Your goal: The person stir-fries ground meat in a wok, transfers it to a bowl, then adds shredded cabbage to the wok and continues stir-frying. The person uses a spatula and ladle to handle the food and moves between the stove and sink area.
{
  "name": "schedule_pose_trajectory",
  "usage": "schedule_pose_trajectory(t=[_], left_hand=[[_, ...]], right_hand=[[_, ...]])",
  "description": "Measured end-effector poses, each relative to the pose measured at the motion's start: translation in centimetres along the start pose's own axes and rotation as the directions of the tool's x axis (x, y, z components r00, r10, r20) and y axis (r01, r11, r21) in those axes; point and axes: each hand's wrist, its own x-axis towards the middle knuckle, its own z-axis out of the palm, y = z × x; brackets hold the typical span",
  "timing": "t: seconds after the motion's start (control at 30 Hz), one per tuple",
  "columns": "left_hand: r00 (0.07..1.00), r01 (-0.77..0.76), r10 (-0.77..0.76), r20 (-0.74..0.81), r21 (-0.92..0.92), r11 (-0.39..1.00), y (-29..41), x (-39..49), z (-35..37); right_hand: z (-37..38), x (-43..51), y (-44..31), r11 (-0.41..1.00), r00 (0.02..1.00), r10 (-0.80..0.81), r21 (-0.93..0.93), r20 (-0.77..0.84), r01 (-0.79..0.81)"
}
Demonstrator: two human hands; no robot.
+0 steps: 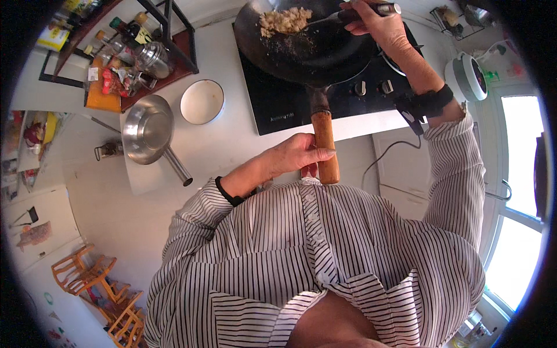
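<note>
A dark wok (330, 56) stands over the black glass gas hob (278, 104), at the top of the view. My left hand (300, 154) grips its wooden handle (324, 130), thumb across the top. My right hand (370, 21) is closed around the dark handle of a metal spatula (324, 20), above the wok's right side. The spatula's blade end meets a heap of pale brown chopped food (285, 21) on the wok's upper left inner wall. Small bits of food cling to the surface below the heap.
Left of the hob are a white enamel bowl (202, 102) and a stainless steel pan (150, 126), its handle towards me. A rack (185, 56) with bottles and jars stands at the upper left. Two hob knobs (360, 88) lie below the wok. A white appliance (468, 77) stands at right.
</note>
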Motion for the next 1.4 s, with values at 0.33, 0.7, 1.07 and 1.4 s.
schedule_pose_trajectory(t=[0.33, 0.7, 1.07, 1.4], left_hand=[[1.000, 0.002, -0.002, -0.001, 0.003, 1.000, 0.6, -0.1, 0.0], [1.000, 0.025, -0.025, -0.001, -0.009, 1.000, -0.1, 0.0, 0.0], [0.999, -0.013, 0.012, -0.029, -0.016, 1.000, 0.1, -0.3, 0.3], [0.992, 0.040, -0.049, -0.116, -0.083, 0.996, 0.3, -0.8, 1.0]], right_hand=[[-1.4, -1.7, -2.3, 0.977, 0.971, 0.201, 0.044, 0.127, -0.208], [-6.1, -0.6, -6.1, 0.829, 0.969, 0.174, -0.556, 0.173, -0.049], [-2.4, 0.9, -0.2, 0.498, 0.511, -0.554, -0.230, 0.657, 0.836], [-2.0, -6.6, 2.2, 0.246, 0.441, -0.283, -0.380, 0.852, 0.892]])
